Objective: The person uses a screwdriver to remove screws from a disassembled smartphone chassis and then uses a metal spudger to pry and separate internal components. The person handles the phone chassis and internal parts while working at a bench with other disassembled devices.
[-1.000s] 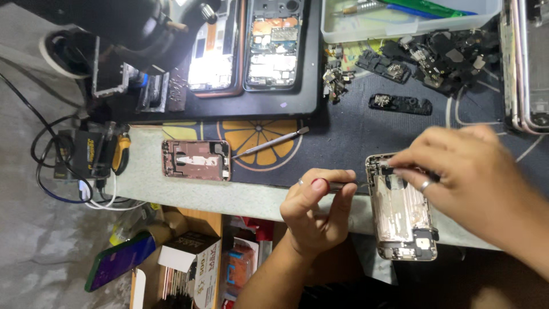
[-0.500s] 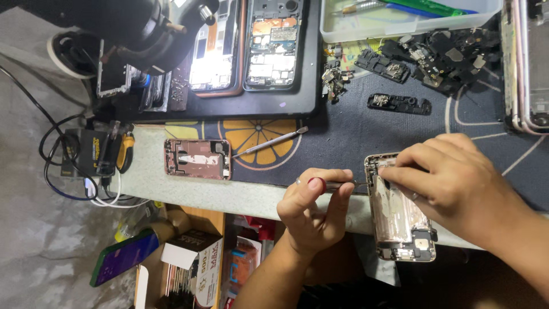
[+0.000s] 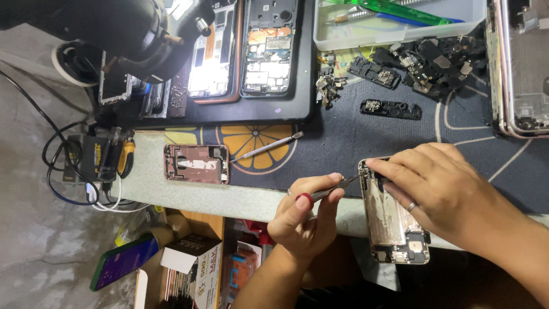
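Observation:
An opened phone housing with bare silver insides lies at the near edge of the dark work mat. My right hand, a ring on one finger, rests on the housing's upper half with its fingertips at the top-left corner. My left hand pinches a thin metal tool with a red band. The tool's tip points at the housing's top-left corner, right by my right fingertips.
A pink phone frame and a metal pry tool lie to the left. Farther back are two opened phones, a microscope head, a clear box, black loose parts and another housing. Cables and a power box sit at left.
My right hand has slid slightly lower and left over the housing. The left hand has turned the tool so that its tip is nearer the housing's corner.

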